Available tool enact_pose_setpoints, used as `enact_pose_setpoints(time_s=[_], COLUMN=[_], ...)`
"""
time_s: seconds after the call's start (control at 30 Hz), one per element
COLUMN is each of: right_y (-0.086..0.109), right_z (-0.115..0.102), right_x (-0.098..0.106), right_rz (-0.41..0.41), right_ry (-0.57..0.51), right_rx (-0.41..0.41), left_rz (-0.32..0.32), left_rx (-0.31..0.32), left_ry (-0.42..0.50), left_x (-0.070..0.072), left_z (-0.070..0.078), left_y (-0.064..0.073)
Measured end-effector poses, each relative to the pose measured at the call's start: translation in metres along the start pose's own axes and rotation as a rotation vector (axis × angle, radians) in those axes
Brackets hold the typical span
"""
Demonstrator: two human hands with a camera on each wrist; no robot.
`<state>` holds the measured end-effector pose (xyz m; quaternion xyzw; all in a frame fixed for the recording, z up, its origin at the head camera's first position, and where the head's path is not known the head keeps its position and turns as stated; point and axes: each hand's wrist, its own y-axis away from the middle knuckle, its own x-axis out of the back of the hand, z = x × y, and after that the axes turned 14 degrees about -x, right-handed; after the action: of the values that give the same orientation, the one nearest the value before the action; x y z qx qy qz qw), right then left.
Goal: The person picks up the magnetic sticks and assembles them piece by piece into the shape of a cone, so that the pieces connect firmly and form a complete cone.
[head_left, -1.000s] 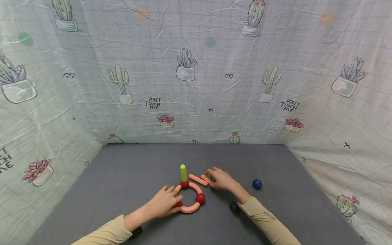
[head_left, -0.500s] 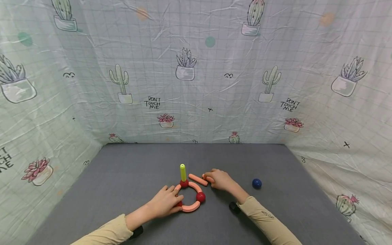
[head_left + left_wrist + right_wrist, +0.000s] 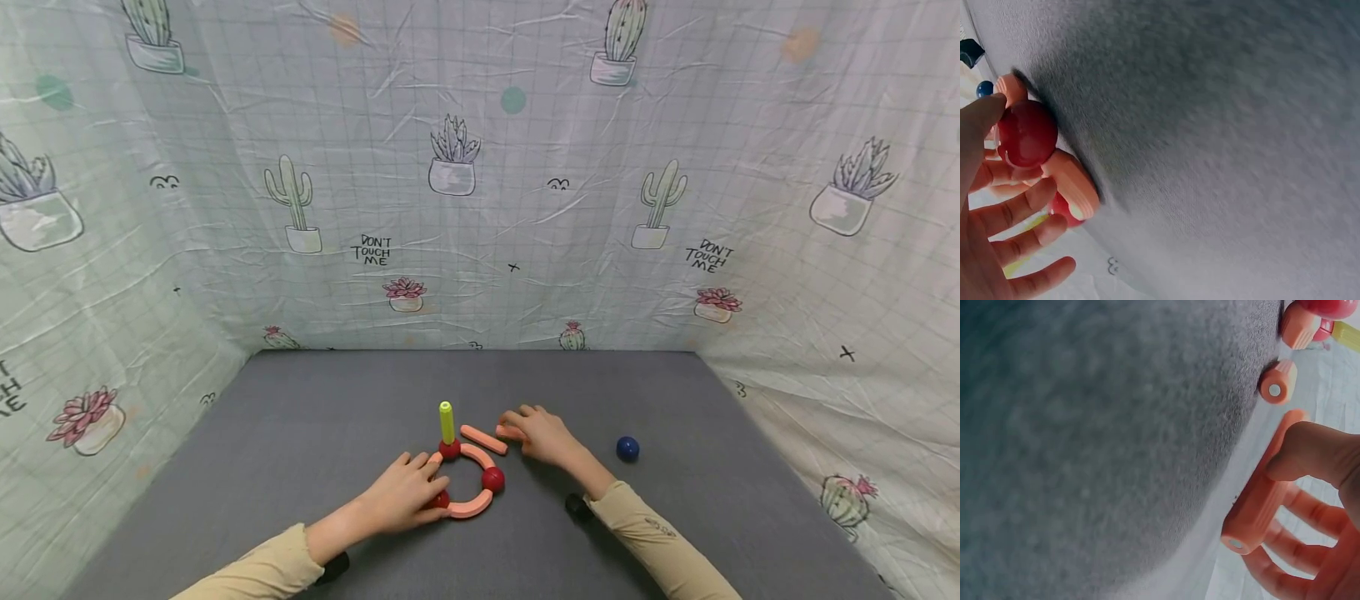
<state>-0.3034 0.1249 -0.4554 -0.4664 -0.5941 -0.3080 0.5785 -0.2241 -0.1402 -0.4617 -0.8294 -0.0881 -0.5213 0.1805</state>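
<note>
A ring of curved orange pieces [image 3: 471, 507] joined by red balls lies flat on the grey table. At its left, my left hand [image 3: 401, 493] holds a red ball [image 3: 1027, 134] between thumb and finger, the other fingers spread. From the far red ball [image 3: 450, 449] a yellow-green rod [image 3: 447, 423] stands upright. A third red ball [image 3: 492, 480] sits on the ring's right side. My right hand [image 3: 546, 437] pinches a straight orange magnetic rod [image 3: 1257, 500], tilted, between thumb and fingers. Its visible end has a pale round disc. Another straight orange rod [image 3: 483, 439] lies just left of it.
A blue ball [image 3: 627, 448] rests on the table to the right of my right hand. The grey tabletop [image 3: 360, 400] reaches back to a cloth backdrop [image 3: 517, 208] printed with cacti, which also encloses both sides.
My right hand has picked up the right-hand orange rod and now holds it apart from the rod beside it. The left hand stays on the ring, which has barely shifted.
</note>
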Motion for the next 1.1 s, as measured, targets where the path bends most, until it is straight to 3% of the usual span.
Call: enact_pose_setpoints(time_s=[0.33,0.53,0.67,0.9,1.1], right_y=[0.008,0.014,0.018,0.024,0.034], right_z=[0.001,-0.002,-0.005,-0.009,-0.020], right_x=[0.003,0.009,0.012,0.016,0.035], right_rz=[0.195,0.204,0.160,-0.018,-0.097], right_ry=[0.077,0.001,-0.127,-0.543,-0.707], right_rx=[0.079,0.117,0.112,0.100,0.069], left_rz=[-0.022,-0.004,0.014,0.041,0.070], left_rx=[-0.108,-0.162,-0.169,-0.166,-0.172], left_ry=[0.079,0.057,0.041,0.017,-0.013], left_x=[0.003,0.004,0.004,0.004,0.003], left_z=[-0.009,-0.009,-0.007,-0.004,-0.001], left_y=[0.008,0.007,0.005,0.001,-0.002])
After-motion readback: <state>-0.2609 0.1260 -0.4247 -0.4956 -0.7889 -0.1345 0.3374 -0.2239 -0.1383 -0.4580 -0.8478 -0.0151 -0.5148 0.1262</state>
